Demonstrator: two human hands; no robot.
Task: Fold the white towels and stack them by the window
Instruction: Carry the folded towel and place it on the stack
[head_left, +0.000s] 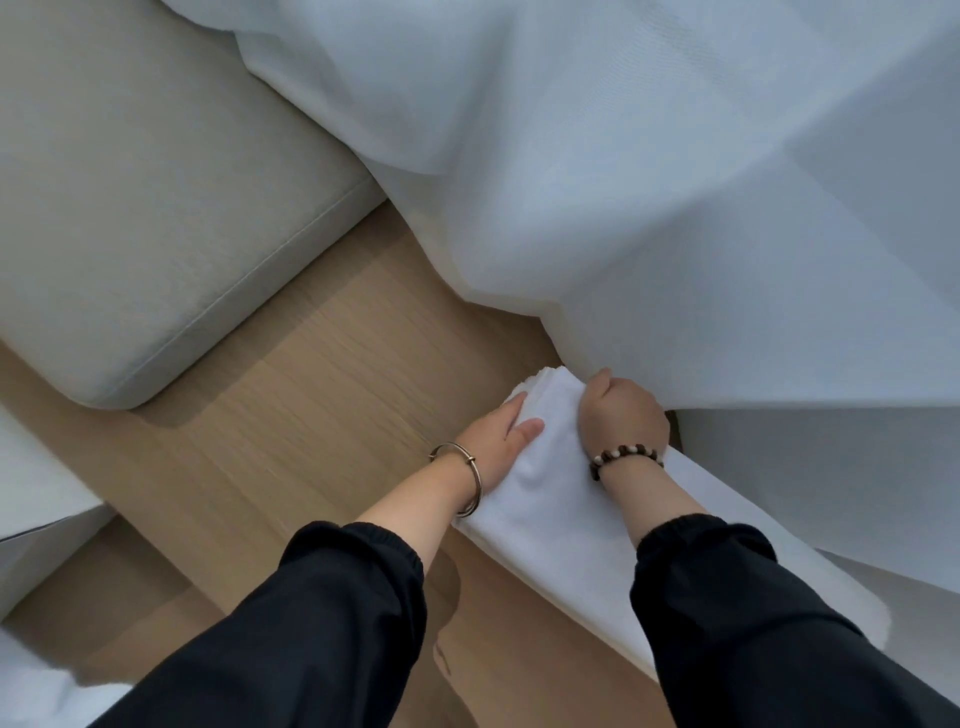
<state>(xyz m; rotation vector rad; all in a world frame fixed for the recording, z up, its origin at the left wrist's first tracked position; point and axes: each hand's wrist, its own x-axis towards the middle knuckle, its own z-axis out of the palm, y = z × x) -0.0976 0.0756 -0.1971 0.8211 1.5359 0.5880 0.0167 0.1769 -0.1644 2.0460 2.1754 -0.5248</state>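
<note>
As left hand (493, 441) touches, right hand (621, 415) grips towel (545, 499).

Cannot see the fingers of the right grip (623, 415), curled behind its knuckles at the curtain (675, 182) hem, nor tell anything gripped there. Cannot follow the white towel (540, 499) beyond the right sleeve (753, 649), laid over its near end. Cannot make out the blurred white cloth (31, 691) cropped bottom-left.
</note>
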